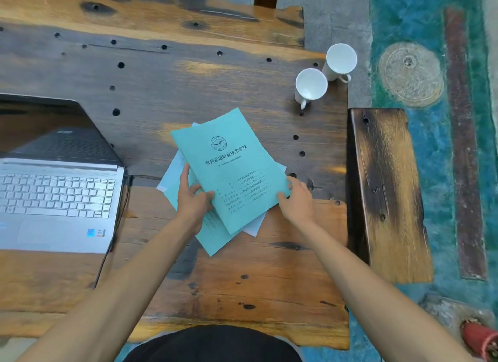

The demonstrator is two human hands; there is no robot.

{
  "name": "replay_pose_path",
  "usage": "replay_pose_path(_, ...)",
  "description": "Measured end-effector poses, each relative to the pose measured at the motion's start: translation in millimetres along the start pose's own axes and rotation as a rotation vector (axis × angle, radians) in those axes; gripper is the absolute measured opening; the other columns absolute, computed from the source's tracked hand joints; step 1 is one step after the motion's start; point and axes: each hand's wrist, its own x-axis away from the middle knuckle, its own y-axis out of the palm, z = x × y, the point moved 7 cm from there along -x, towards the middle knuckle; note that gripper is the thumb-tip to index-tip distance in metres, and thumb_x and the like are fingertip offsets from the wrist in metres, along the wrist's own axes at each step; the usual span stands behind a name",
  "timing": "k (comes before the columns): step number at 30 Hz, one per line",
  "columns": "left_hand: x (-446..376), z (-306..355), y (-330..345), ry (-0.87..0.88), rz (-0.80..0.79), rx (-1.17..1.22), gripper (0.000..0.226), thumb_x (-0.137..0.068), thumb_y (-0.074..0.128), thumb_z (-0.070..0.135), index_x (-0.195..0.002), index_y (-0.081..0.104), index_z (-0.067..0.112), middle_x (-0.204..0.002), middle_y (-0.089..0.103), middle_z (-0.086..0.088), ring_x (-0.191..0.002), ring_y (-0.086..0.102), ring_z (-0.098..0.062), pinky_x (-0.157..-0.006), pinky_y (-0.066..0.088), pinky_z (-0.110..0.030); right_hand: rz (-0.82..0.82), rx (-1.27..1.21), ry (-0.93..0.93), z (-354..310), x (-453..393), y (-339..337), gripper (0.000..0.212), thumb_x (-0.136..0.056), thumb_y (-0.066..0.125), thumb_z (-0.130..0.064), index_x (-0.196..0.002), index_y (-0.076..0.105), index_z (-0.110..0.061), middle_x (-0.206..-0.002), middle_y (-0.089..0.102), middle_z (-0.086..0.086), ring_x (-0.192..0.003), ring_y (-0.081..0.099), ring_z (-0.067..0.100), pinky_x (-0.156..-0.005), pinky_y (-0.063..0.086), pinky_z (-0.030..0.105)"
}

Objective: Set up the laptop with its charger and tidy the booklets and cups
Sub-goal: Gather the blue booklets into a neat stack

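Observation:
A loose pile of teal booklets [229, 159] lies fanned out in the middle of the wooden table [242, 281]. My left hand [192, 200] grips the pile's left side, thumb on top of the uppermost booklet. My right hand [296, 200] holds that top booklet's lower right corner. An open silver laptop [56, 194] stands at the left, and a dark cable [107, 251] runs down along its right side to the table's front edge. Two white cups [310, 85] [340, 60] stand upright and empty at the table's far right corner.
A wooden bench [388, 194] stands right of the table, close to its edge. Beyond it lies teal painted floor with a round cover [411, 74]. A red pot [481, 340] sits at the lower right. Round holes dot the tabletop.

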Motion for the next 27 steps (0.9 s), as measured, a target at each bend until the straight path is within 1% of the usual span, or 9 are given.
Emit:
replay_pose_path(2, 2.2, 15.1, -0.2, 0.006, -0.089, 0.032, 0.093, -0.089, 0.053, -0.015, -0.149, 0.028, 0.052, -0.123, 0.067, -0.009, -0.099, 0.071, -0.022, -0.075, 0.061, -0.04, -0.001, -0.083, 0.033, 5.0, 3.0, -0.1, 0.053, -0.097, 0.059, -0.031, -0.146, 0.046, -0.017, -0.134, 0.059, 0.006, -0.121, 0.058, 0.024, -0.1, 0.049, 0.042)
replay_pose_path(6, 23.6, 52.6, 7.0, 0.052, -0.32, 0.036, 0.084, -0.093, 0.052, -0.01, -0.137, 0.039, 0.061, -0.122, 0.072, -0.002, -0.096, 0.071, -0.021, -0.083, 0.059, -0.043, -0.02, -0.434, 0.16, 14.5, 21.6, 10.4, 0.037, -0.1, 0.056, -0.039, -0.13, 0.06, -0.016, -0.123, 0.068, 0.005, -0.114, 0.064, 0.023, -0.098, 0.052, 0.04)
replay_pose_path(10, 55.5, 77.8, 13.3, 0.1, -0.532, 0.016, 0.08, -0.093, 0.054, -0.007, -0.134, 0.044, 0.061, -0.128, 0.07, -0.002, -0.105, 0.069, -0.023, -0.089, 0.058, -0.044, -0.235, -0.917, 0.381, 10.6, 55.5, 37.6, 0.039, -0.104, 0.045, -0.048, -0.122, 0.064, -0.019, -0.108, 0.075, -0.001, -0.097, 0.074, 0.015, -0.071, 0.059, 0.028)
replay_pose_path(13, 73.1, 80.0, 13.0, 0.078, -0.661, -0.001, 0.08, -0.093, 0.053, -0.008, -0.141, 0.042, 0.055, -0.13, 0.069, -0.002, -0.11, 0.068, -0.023, -0.087, 0.059, -0.041, -0.426, -1.223, 0.428, 0.0, 74.8, 55.5, 0.051, -0.103, 0.045, -0.053, -0.128, 0.066, -0.014, -0.122, 0.073, 0.009, -0.113, 0.071, 0.029, -0.094, 0.058, 0.05)
replay_pose_path(16, 80.7, 75.2, 8.1, 0.067, -0.713, -0.085, 0.075, -0.095, 0.052, -0.007, -0.14, 0.045, 0.052, -0.129, 0.069, -0.002, -0.112, 0.069, -0.024, -0.085, 0.058, -0.041, -0.385, -1.435, 0.397, 0.0, 87.6, 51.5, 0.055, -0.101, 0.052, -0.051, -0.133, 0.063, -0.008, -0.132, 0.066, 0.017, -0.118, 0.064, 0.036, -0.105, 0.049, 0.059)
replay_pose_path(19, 75.9, 69.0, 1.5, 0.082, -0.668, -0.225, 0.069, -0.094, 0.055, -0.005, -0.132, 0.053, 0.052, -0.123, 0.072, 0.0, -0.108, 0.071, -0.023, -0.085, 0.057, -0.041, -0.297, -1.527, 0.409, 16.8, 101.1, 45.9, 0.062, -0.1, 0.045, -0.061, -0.134, 0.065, -0.013, -0.134, 0.067, 0.015, -0.123, 0.063, 0.037, -0.108, 0.045, 0.06)
replay_pose_path(21, 68.1, 65.6, -1.6, 0.082, -0.634, -0.32, 0.067, -0.093, 0.054, -0.006, -0.128, 0.055, 0.052, -0.119, 0.073, 0.001, -0.101, 0.073, -0.02, -0.078, 0.057, -0.036, -0.229, -1.476, 0.375, 26.8, 111.2, 42.2, 0.054, -0.1, 0.046, -0.06, -0.127, 0.07, -0.019, -0.126, 0.072, 0.008, -0.116, 0.069, 0.031, -0.103, 0.052, 0.055)
replay_pose_path(24, 56.1, 64.0, -0.3, 0.075, -0.646, -0.446, 0.063, -0.094, 0.052, -0.005, -0.129, 0.054, 0.047, -0.117, 0.072, 0.003, -0.099, 0.073, -0.015, -0.075, 0.057, -0.033, -0.085, -1.335, 0.347, 38.2, 125.5, 38.2, 0.032, -0.104, 0.053, -0.041, -0.117, 0.072, -0.019, -0.116, 0.077, 0.002, -0.109, 0.072, 0.023, -0.094, 0.055, 0.045)
replay_pose_path(27, 38.3, 70.4, 4.3, 0.129, -0.586, -0.613, 0.046, -0.094, 0.047, -0.004, -0.12, 0.057, 0.034, -0.113, 0.069, 0.002, -0.084, 0.072, -0.007, -0.062, 0.054, -0.022, -0.064, -1.255, 0.349, 40.4, 135.0, 43.1, 0.02, -0.103, 0.057, -0.026, -0.111, 0.07, -0.013, -0.113, 0.078, 0.003, -0.106, 0.073, 0.019, -0.084, 0.058, 0.035)
